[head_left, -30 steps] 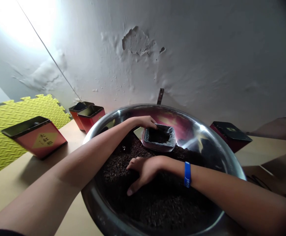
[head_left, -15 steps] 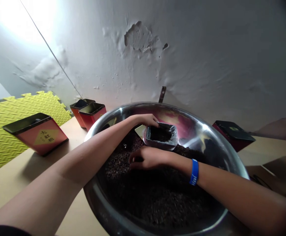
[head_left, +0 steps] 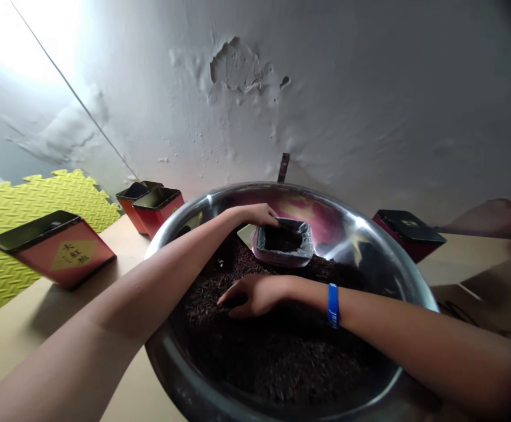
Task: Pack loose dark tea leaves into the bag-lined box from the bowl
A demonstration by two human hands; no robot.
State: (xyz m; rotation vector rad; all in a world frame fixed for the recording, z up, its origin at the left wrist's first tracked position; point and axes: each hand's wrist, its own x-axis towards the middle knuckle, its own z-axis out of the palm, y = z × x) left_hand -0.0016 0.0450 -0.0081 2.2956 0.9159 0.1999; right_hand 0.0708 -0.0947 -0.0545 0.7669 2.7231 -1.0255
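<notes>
A large steel basin (head_left: 419,280) holds a bed of dark loose tea leaves (head_left: 312,366). Inside it, at the far side, a red tin (head_left: 282,257) with a plastic liner stands on the leaves, its mouth facing up and dark within. My left hand (head_left: 262,214) grips the tin's far left rim, its fingertips partly hidden. My right hand (head_left: 258,294) reaches down to the leaves in front of the tin, thumb and fingers apart and curved. A blue wristband (head_left: 333,306) is on my right wrist.
On the table (head_left: 135,375) left of the basin stand a red tin with a yellow label (head_left: 73,252) and two more open tins (head_left: 161,205). A dark-lidded tin (head_left: 409,231) is at the right. Behind are a peeling wall (head_left: 347,105) and a yellow foam mat (head_left: 40,199).
My right hand has moved a little left and down over the leaves, its fingers now spread wider. My left hand stays on the tin. The view has shifted slightly.
</notes>
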